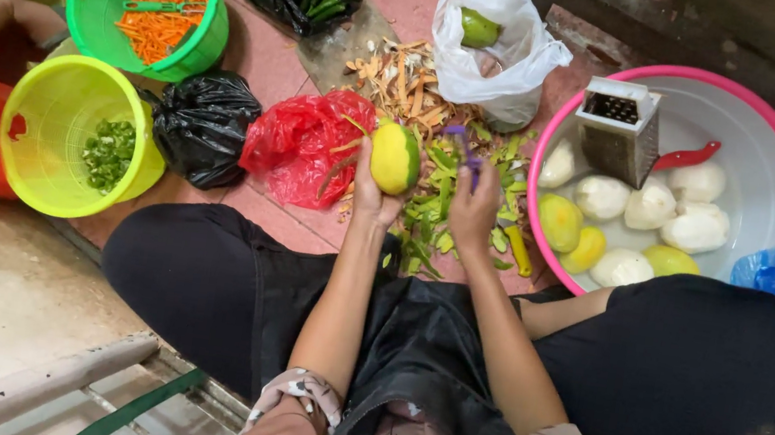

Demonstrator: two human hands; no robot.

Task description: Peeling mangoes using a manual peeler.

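A mango (395, 157) is held upright above the floor, in front of the seated person's knees. Its skin has been largely removed: the exposed flesh is pale yellow, and a strip of green peel remains along the right-hand side and top.

The working area is closely bounded. A heap of green peelings (438, 204) lies directly beneath the hands, with orange peelings (405, 79) beyond it. A red plastic bag (302, 140) lies just beside the mango on the left, and a black bag (204, 124) lies further left. A pink-rimmed white basin (774, 125) stands close on the right and contains peeled and yellow fruit together with a metal grater (619, 129). A white bag (492, 50) holding a green fruit stands behind the peelings. A yellow-green bucket (52, 90) and a green bucket (185, 38) stand well apart on the left. Open floor is confined to the small patch under the hands.

The left hand (373, 193) is closed around the lower part of the mango, thumb and fingers gripping it from below. The right hand (475, 210) is closed on a purple-handled peeler (467, 151), held just beside the mango without touching it.
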